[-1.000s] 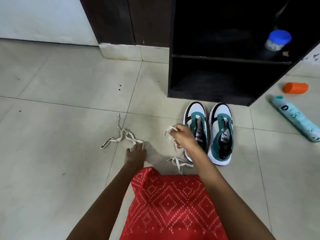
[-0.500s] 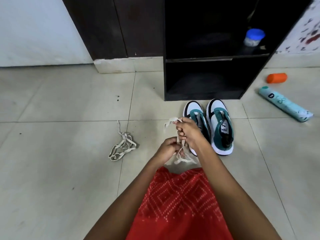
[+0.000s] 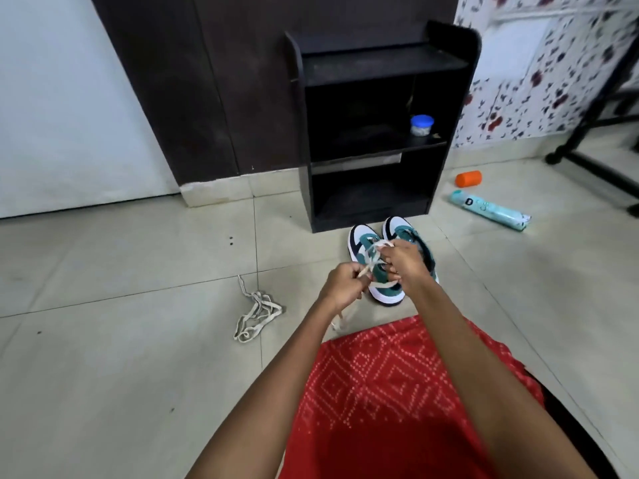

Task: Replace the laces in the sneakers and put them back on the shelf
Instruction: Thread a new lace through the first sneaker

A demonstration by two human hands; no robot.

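Note:
Two white, teal and black sneakers stand side by side on the tiled floor in front of the black shelf (image 3: 373,133); the left sneaker (image 3: 363,243) and the right sneaker (image 3: 401,228) are partly hidden by my hands. My left hand (image 3: 340,285) and my right hand (image 3: 404,261) both pinch one cream lace (image 3: 375,252), held taut between them above the left sneaker, with its loose end hanging below my left hand. A second cream lace (image 3: 256,314) lies bunched on the floor to the left.
A blue-lidded jar (image 3: 422,125) sits on the shelf's middle board. An orange cylinder (image 3: 468,178) and a teal tube (image 3: 489,210) lie on the floor to the right. A black furniture leg (image 3: 587,160) stands at far right. My red patterned garment (image 3: 397,382) covers the near floor.
My left hand left the lace on the floor and joined my right hand on the other lace. Both hands rose over the left sneaker; the view tilted up, showing the whole shelf.

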